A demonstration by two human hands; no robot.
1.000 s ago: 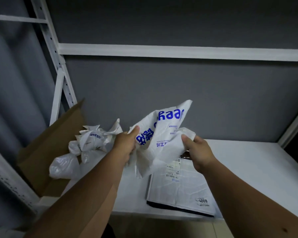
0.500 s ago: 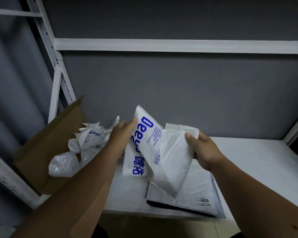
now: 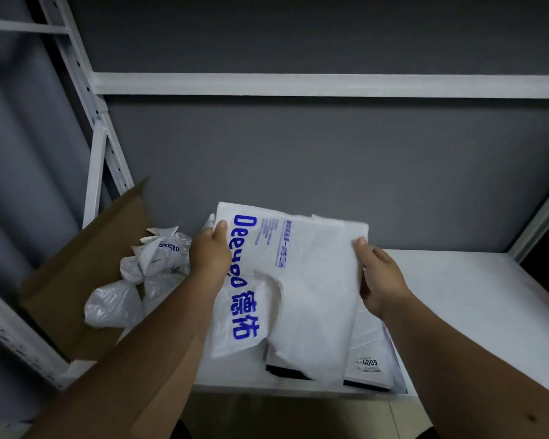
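— Progress, as you judge it?

— Midway, I'd say; the white bag (image 3: 298,280) with the blue Deeyeo print is spread broad between the two hands, its upper half fairly flat; the lower half is rumpled, with a loose fold hanging down the middle; it is not yet laid down.

— And what is left?

— Smoothing that lower part and setting the bag down, probably; more crumpled bags (image 3: 152,258) sit in the cardboard box (image 3: 76,280) at the left, so I'd guess those wait their turn.

— How do the hands hold it?

— The left hand (image 3: 210,251) pinches the upper left edge, thumb on the printed face beside the "D", fingers hidden behind; the right hand (image 3: 379,280) grips the right edge, thumb in front near the top corner, fingers behind the sheet.

— Where does the bag lie, then?

— Stretched between both grips, most of it hanging below them; it is held up off the white shelf (image 3: 473,296), in front of a flat packet (image 3: 370,365) marked 4009, covering most of it; whether its lowest tip touches the packet I cannot tell.
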